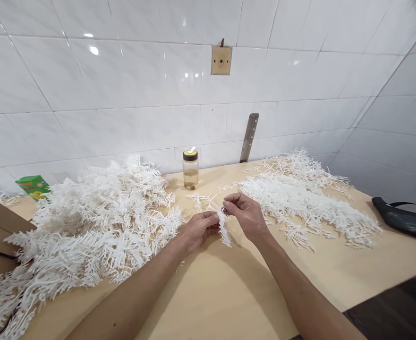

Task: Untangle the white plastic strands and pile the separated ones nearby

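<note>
Between my hands, a white branched sprig, plastic-looking with many short prongs, hangs down over the table. The fingers of my left hand are closed on its left side. From the right, my right hand pinches the sprig near its top, with thumb and forefinger together. A few loose white strands lie just beyond my fingertips. To the left rises a big tangled heap of similar white sprigs. A lower, spread-out pile of white pieces is on the right.
Behind my hands a clear bottle with a dark lid stands on the wooden table. A metal bracket leans at the tiled wall. A black bag lies at the right edge, a green box at far left.
</note>
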{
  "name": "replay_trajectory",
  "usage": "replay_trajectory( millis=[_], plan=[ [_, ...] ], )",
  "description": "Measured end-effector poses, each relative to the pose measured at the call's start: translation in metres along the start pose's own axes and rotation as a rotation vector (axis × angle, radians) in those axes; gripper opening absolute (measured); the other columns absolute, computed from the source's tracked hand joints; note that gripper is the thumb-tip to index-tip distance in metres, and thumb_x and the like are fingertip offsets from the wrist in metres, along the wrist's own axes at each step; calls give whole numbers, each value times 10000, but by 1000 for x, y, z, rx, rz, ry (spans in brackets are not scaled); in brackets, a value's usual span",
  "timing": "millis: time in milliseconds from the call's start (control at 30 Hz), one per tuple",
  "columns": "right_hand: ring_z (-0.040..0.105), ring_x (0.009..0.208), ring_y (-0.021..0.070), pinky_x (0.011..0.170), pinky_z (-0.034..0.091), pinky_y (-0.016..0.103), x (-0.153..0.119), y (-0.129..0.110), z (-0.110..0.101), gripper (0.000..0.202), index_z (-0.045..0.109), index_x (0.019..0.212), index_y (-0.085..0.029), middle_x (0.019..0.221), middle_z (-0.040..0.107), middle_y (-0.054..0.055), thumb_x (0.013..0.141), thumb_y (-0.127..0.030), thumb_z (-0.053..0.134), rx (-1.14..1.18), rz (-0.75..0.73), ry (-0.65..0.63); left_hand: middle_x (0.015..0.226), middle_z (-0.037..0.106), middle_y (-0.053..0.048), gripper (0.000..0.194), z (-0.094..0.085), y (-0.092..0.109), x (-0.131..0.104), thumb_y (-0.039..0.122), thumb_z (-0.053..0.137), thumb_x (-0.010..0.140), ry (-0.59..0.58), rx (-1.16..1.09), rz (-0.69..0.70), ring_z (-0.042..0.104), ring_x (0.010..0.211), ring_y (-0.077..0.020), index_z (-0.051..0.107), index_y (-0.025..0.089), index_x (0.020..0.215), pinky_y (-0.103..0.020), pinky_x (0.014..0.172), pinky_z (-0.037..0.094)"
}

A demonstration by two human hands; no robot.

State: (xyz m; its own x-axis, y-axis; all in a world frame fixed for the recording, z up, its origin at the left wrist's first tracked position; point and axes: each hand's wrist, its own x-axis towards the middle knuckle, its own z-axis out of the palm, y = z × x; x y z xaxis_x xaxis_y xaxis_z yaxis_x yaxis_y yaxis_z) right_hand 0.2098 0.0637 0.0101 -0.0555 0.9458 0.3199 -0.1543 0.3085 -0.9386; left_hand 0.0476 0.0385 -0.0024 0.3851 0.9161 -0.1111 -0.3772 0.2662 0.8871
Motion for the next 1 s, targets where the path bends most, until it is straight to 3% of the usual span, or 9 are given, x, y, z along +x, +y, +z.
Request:
replay_trajectory(
  millis=[167,367,500,667,867,1000],
  plan=[
    [630,681,136,688,524,290,-1,-1,0,236,657,856,-187,714,654,-6,749,-365,768,10,-38,36,889,702,-137,415,-1,1,2,468,713,791,-18,-160,-85,671,815,-230,656,119,1008,-350,738,521],
    [576,623,126,602,477,265,2,4,-5,202,667,850,-179,679,627,-4,786,-361,725,-172,-105,-16,668,625,-26,299,-6,2,5,248,856,631,113,-146,12,582,563,-116,650,111,800,-239,551,464],
    [594,640,138,619,494,278,1,6,-6,175,664,873,-184,714,643,9,820,-349,683,-305,-201,38,667,615,-15,384,-4,1,4,258,887,576,95,-120,-11,555,546,-108,656,112,846,-238,523,443],
    [635,694,154,678,529,304,-3,6,1,117,656,860,-197,799,676,37,848,-313,641,-444,-309,35,580,541,21,382,-2,0,5,322,900,544,240,-54,-60,473,498,-74,621,129,718,-215,474,342],
    [679,656,175,666,569,325,-3,-2,-4,213,612,975,-184,705,665,10,826,-329,658,-239,-77,-74,567,504,38,379,-6,8,5,366,893,508,310,-7,1,405,498,-63,634,142,672,-220,459,247],
    [684,626,162,662,555,297,-3,-12,-11,166,654,955,-171,691,669,3,816,-253,611,-408,75,-205,570,479,41,361,-8,12,3,384,874,520,348,35,3,382,502,-66,657,143,681,-231,455,205]
  ],
)
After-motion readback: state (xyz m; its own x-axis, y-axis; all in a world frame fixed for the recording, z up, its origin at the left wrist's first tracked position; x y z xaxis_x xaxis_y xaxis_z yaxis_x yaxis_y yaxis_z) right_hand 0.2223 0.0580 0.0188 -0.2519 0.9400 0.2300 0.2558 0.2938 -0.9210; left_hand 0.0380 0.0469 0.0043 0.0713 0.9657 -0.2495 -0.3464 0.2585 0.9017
